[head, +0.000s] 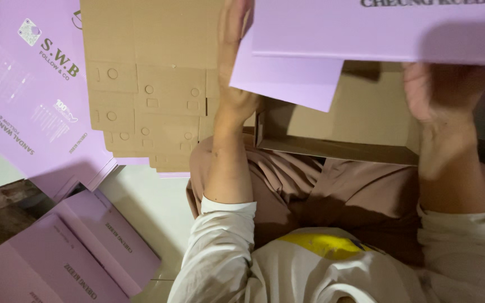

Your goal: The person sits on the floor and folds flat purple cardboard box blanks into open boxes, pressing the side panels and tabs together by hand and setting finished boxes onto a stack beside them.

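A lilac cardboard box point(338, 118) with a plain brown inside rests over my lap, partly folded up. My left hand point(236, 84) grips its left side, where a lilac flap point(287, 78) hangs down. My right hand point(433, 92) holds the right wall from outside. A wide lilac panel point(383, 31) of the same box stands up at the top of the view and hides my fingertips.
A stack of flat brown box blanks point(147, 84) with punched circles lies to the left on lilac printed sheets point(35, 95). Several folded lilac boxes point(68, 252) lie at the bottom left on a pale floor point(152, 207). My knees in tan trousers point(332, 191) sit under the box.
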